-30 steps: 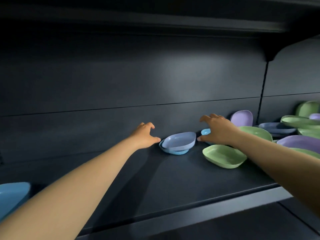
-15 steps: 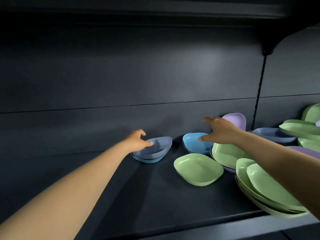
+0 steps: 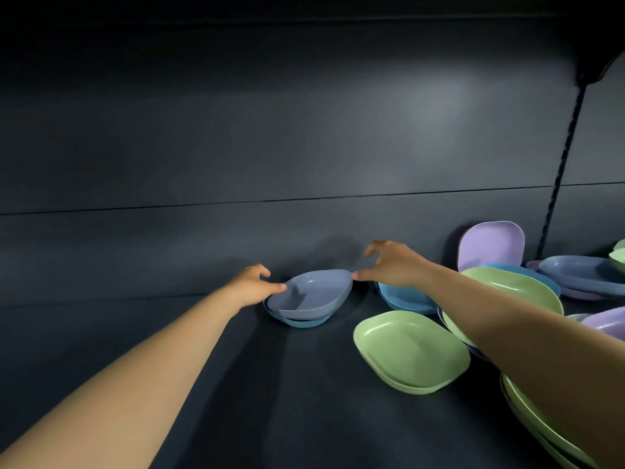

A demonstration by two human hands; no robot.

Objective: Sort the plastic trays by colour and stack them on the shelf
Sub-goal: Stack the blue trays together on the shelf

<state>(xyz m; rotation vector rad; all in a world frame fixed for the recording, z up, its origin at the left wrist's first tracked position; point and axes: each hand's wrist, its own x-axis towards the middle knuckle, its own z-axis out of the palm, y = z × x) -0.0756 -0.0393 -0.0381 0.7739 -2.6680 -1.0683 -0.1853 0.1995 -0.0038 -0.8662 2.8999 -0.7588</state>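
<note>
Hands (image 3: 252, 285) flanking slate-blue tray (image 3: 309, 294)

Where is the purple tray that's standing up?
The purple tray leans against the shelf's back wall on the right, behind the green tray and beyond the right hand.

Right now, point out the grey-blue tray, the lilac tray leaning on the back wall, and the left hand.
grey-blue tray (image 3: 309, 294): head view, inner floor.
lilac tray (image 3: 490, 243): head view, face.
left hand (image 3: 252, 286): head view, back of hand.
</note>
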